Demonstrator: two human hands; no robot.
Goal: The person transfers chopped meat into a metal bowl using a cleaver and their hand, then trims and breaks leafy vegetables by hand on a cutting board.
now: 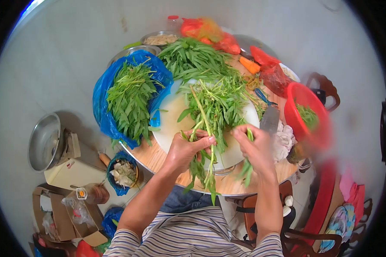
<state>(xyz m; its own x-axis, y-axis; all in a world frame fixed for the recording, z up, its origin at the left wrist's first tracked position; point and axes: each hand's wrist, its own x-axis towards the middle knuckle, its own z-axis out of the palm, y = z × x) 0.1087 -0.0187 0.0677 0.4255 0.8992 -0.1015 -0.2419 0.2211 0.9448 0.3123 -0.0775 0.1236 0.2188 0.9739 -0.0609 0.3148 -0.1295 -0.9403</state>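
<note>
My left hand (191,147) is closed around a few long green stems of leafy greens (208,124), over the front of a round white cutting board (169,107). To its right, my right hand (253,143) pinches a small leafy sprig (246,171) that hangs below the fingers, slightly blurred. A loose pile of the same greens (223,100) lies on the board just beyond both hands. More greens (193,58) are heaped behind it. On the left, a blue plastic bag (101,107) holds another large bunch (131,94).
A red plastic basin (291,115) with some greens in it stands at the right. Near it are a cleaver (270,120), garlic (283,139) and a carrot (249,65). A blue-lined scrap bin (123,173) is on the floor at left, near cardboard boxes (58,214).
</note>
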